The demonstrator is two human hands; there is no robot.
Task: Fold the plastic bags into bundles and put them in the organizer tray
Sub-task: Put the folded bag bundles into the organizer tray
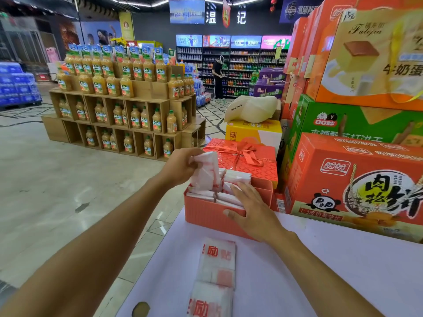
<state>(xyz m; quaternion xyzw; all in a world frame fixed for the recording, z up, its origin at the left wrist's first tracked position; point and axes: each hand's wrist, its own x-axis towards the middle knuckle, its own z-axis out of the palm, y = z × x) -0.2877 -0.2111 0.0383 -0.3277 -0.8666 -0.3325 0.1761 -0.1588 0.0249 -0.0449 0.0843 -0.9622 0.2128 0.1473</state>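
The left hand [180, 167] pinched one folded bag bundle [206, 172], white with pale red print, between curled fingers and thumb. The bundle stood nearly upright, long axis top to bottom, with its lower end at the far left corner of the organizer tray [206, 216]. The right hand [251, 211] gripped nothing: its straight fingers lay on the packed bundles [237, 176] at the tray's near right side, and the thumb touched the front wall.

The one tray was orange-red with ribbed walls. The white bundles stood on edge in it, in rows packed too tightly to count.

On the pale tabletop [343, 271], near the tray, two flat bags lay end to end: the farther flat bag [217, 261] and the nearer flat bag [210, 303]. Both had red characters printed on them, and their long axes ran toward the tray.

Just behind the tray sat one red gift box [247, 161] tied with a ribbon. Behind that was a yellow carton [251, 131] with a cream cap [251, 109] on top. Stacked snack cartons [354, 179] rose to the right. A tiered display of juice bottles [119, 99] stood across the floor.
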